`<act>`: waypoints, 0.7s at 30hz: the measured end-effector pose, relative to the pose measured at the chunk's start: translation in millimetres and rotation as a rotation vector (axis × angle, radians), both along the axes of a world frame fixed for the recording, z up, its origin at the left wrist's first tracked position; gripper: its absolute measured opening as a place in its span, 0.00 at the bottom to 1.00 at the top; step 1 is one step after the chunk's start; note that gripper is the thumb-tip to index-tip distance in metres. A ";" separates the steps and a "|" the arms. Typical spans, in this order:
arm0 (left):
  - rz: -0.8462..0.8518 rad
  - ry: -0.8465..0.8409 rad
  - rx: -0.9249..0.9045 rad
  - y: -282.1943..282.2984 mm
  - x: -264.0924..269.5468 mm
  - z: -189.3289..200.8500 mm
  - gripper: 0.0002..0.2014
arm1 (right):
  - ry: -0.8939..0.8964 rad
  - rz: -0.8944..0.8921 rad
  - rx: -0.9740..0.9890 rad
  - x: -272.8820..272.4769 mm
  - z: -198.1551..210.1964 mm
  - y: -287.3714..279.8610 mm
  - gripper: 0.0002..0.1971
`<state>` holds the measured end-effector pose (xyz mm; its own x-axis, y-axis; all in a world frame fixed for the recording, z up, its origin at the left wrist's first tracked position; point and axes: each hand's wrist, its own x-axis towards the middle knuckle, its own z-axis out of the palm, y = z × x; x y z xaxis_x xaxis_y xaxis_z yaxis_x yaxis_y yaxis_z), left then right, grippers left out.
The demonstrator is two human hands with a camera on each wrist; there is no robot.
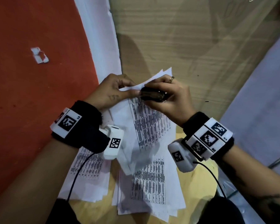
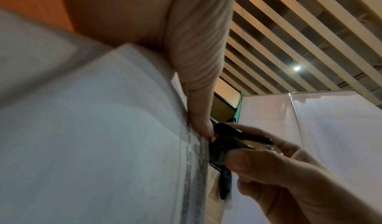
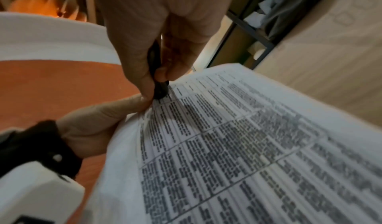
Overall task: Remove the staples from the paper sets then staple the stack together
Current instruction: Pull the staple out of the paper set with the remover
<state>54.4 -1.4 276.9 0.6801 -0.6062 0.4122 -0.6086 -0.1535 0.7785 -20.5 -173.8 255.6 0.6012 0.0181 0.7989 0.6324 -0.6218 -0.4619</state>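
A set of printed paper sheets (image 1: 149, 125) is lifted off the table, its top corner held up. My left hand (image 1: 115, 90) pinches that corner between thumb and fingers. My right hand (image 1: 166, 96) grips a small black staple tool (image 1: 153, 95) whose nose bites the paper's corner right beside my left thumb. The left wrist view shows the paper (image 2: 103, 129), my left thumb (image 2: 198, 80) and the black tool (image 2: 227, 145) at the sheet's edge. In the right wrist view the tool (image 3: 160, 88) meets the printed page (image 3: 248, 137). No staple is visible.
Two more printed paper sets (image 1: 152, 188) (image 1: 87, 172) lie on a yellowish round table (image 1: 200, 172) below my wrists. An orange floor (image 1: 31, 86) with a torn paper scrap (image 1: 39, 54) lies left; a cardboard sheet (image 1: 192, 38) lies ahead.
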 end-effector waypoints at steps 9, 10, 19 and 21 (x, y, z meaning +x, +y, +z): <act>0.161 -0.218 -0.061 -8.1 3.9 -18.4 0.07 | 0.247 0.128 0.442 1.7 -3.6 3.4 0.19; 0.193 -0.241 -0.059 -9.5 3.6 -21.2 0.09 | 0.250 0.112 0.449 1.7 -4.8 4.0 0.19; 0.195 -0.248 -0.097 -12.2 -0.8 -24.7 0.09 | 0.361 0.130 0.690 -1.3 -9.4 9.5 0.11; 0.202 -0.250 -0.098 -10.9 -1.0 -24.0 0.12 | 0.408 0.143 0.786 -3.5 -7.4 10.1 0.07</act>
